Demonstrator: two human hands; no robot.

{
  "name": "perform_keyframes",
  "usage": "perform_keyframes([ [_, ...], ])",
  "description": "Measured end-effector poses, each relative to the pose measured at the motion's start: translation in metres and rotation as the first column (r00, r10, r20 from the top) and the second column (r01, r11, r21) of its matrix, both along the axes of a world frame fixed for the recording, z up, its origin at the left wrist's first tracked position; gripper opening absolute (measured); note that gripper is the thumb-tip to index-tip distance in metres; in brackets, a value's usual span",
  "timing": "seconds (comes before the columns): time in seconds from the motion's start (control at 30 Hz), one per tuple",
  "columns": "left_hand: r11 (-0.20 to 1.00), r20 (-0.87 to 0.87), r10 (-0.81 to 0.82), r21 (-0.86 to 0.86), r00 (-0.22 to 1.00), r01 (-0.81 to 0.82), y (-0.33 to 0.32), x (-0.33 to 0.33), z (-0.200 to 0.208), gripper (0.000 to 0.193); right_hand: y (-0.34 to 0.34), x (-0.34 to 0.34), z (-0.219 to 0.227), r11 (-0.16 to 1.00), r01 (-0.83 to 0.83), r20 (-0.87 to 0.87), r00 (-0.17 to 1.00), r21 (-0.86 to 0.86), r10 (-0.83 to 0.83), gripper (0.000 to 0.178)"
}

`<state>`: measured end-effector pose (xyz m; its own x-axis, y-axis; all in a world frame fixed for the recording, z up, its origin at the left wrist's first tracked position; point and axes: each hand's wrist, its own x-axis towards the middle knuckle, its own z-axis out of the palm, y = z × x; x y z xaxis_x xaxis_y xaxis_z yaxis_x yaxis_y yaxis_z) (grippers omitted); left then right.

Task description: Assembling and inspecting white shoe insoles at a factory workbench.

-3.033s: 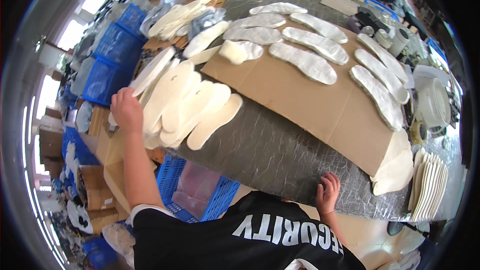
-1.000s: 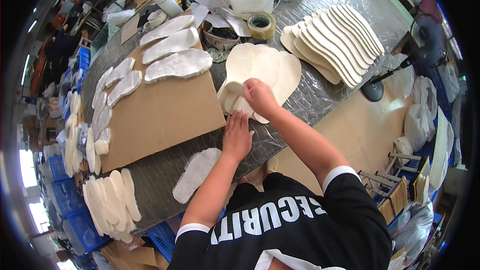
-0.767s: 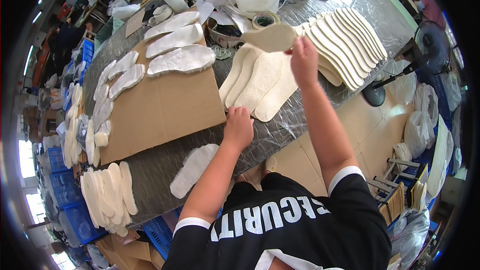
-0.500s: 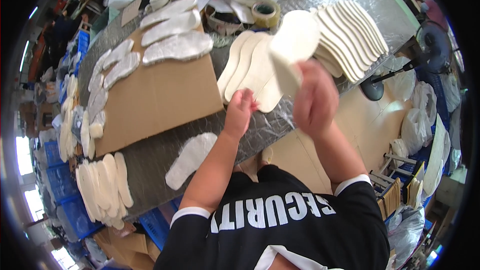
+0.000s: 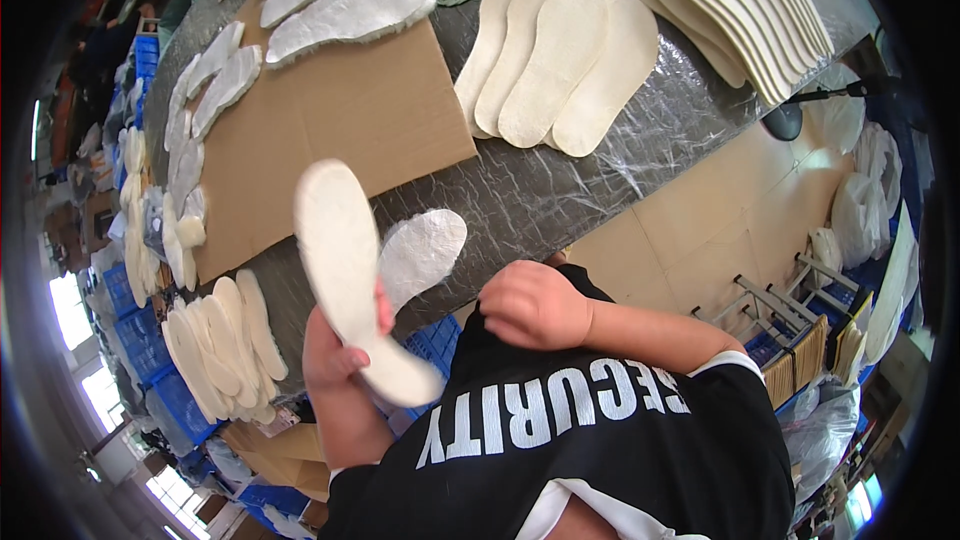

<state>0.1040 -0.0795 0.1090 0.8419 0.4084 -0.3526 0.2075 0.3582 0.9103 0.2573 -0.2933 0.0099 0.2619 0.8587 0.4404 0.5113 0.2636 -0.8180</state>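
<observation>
My left hand (image 5: pixel 335 350) is closed around the narrow middle of a cream insole (image 5: pixel 335 225), raised over the near left part of the table. Just right of it, a fluffy white insole (image 5: pixel 425 250) lies at the table's front edge, partly hidden. My right hand (image 5: pixel 535 305) is in front of my shirt, fingers curled and slightly blurred; their inside is hidden. Beyond it lie several overlapping cream insoles (image 5: pixel 555 65), fanned on the table. Farther right is a thicker row of cream insoles (image 5: pixel 740 10).
A cardboard sheet (image 5: pixel 340 110) on the dark table (image 5: pixel 540 200) bears silvery white insoles (image 5: pixel 350 15) along its far and left edges. Cream insoles (image 5: pixel 225 345) are piled at the near left corner. Metal frames (image 5: pixel 780 310) and plastic bags (image 5: pixel 865 200) are to the right.
My left hand has left the fanned insoles and moved left, now gripping an insole. My right hand, which held an insole over the stack, has drawn back toward my body. The view has shifted.
</observation>
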Motion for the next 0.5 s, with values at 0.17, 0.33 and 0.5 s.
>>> perform_keyframes([
  [0.17,0.896,-0.247,0.01,0.433,0.969,0.101,0.011,-0.038,-0.007,0.058,0.018,-0.013,-0.022,0.861,-0.128,-0.714,0.626,-0.492,-0.315,0.043],
  [0.33,0.504,-0.465,0.024,0.77,0.885,0.391,0.012,-0.041,-0.04,0.056,0.038,-0.007,-0.037,0.843,-0.297,-0.879,0.318,-0.448,-0.355,0.057],
  [0.5,0.481,-0.477,-0.025,0.764,0.878,0.43,0.02,-0.041,-0.058,0.056,0.043,-0.002,-0.037,0.836,-0.35,-0.905,0.206,-0.422,-0.371,0.053],
])
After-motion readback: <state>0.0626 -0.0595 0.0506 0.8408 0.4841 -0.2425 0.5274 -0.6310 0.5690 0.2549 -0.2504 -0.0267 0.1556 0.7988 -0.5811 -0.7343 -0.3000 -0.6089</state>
